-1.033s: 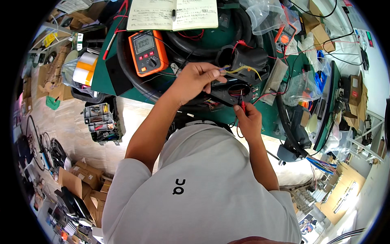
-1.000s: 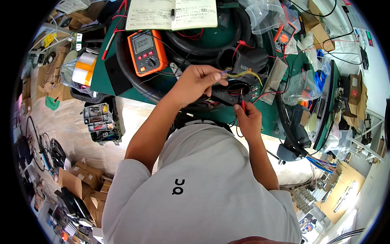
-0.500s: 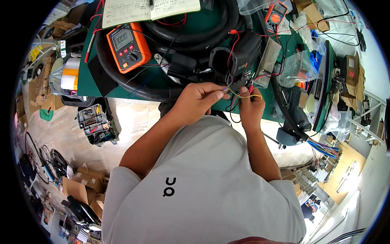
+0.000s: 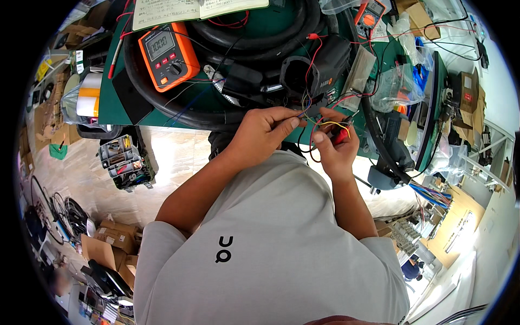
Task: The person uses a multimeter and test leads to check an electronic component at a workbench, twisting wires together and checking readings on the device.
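My left hand (image 4: 265,135) is closed in a pinch on thin coloured wires (image 4: 305,110) below a black housing (image 4: 327,59) with a round opening. My right hand (image 4: 338,149) is closed on a red test probe (image 4: 340,136), its tip pointing up and right. A yellow wire (image 4: 335,123) loops over the right hand's fingers, and a black lead hangs between the hands. An orange multimeter (image 4: 169,57) lies up and left of them, with thin wires across it.
Thick black hose (image 4: 141,92) coils on the green bench (image 4: 111,111). An open notebook (image 4: 168,12), second meter (image 4: 369,20), grey bar (image 4: 357,78) and clear bags (image 4: 398,86) surround it. A toolbox (image 4: 127,157) stands on the floor. Another person (image 4: 411,269) is at lower right.
My hands have come closer together. The red probe, earlier upright at the black part's opening, is tilted up and right in my turned right hand. The whole view has shifted, moving the bench leftward.
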A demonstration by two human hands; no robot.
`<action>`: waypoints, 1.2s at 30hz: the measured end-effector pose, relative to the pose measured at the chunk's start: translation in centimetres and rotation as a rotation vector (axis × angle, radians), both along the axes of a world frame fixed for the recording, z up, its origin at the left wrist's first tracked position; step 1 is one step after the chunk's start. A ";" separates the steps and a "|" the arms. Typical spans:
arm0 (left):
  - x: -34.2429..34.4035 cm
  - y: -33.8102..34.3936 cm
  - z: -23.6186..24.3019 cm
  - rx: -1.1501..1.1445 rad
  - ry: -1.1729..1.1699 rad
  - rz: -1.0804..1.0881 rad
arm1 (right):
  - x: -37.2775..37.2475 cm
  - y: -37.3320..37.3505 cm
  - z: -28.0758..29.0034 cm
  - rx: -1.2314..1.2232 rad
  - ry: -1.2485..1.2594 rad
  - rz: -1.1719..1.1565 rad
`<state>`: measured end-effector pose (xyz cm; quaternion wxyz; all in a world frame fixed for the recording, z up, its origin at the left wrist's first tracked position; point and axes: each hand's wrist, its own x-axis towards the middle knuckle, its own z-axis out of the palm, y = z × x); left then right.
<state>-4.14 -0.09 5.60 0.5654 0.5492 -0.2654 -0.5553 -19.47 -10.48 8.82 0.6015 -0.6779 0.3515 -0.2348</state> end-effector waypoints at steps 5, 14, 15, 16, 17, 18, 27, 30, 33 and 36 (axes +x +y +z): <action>-0.2 0.0 -0.3 -0.027 -0.040 0.031 | 0.2 0.4 0.2 0.064 -0.016 -0.099; -0.1 -0.2 0.4 0.024 0.097 0.128 | -0.3 0.0 -0.1 0.158 -0.032 -0.181; -0.2 -0.2 0.3 0.024 0.110 0.158 | -0.2 -0.1 -0.1 0.157 -0.032 -0.178; -0.2 -0.2 0.3 0.025 0.123 0.188 | -0.2 -0.2 0.0 0.156 -0.031 -0.176; -0.1 -0.3 0.3 0.023 0.145 0.212 | -0.3 -0.3 -0.1 0.156 -0.045 -0.170; 0.1 -0.3 0.2 0.022 0.167 0.236 | -0.3 -0.4 -0.2 0.156 -0.059 -0.165; 1.3 -0.4 -0.5 0.046 0.223 0.336 | -0.6 -1.2 -0.5 0.204 -0.080 -0.227; 1.5 -0.5 -0.7 0.059 0.256 0.339 | -0.5 -1.2 -0.5 0.205 -0.072 -0.234; 1.6 -0.3 -0.9 0.067 0.306 0.321 | -0.6 -1.2 -0.9 0.203 -0.039 -0.231; 1.8 -0.2 -1.2 0.109 0.247 0.355 | -0.5 -1.1 -1.2 0.189 -0.023 -0.214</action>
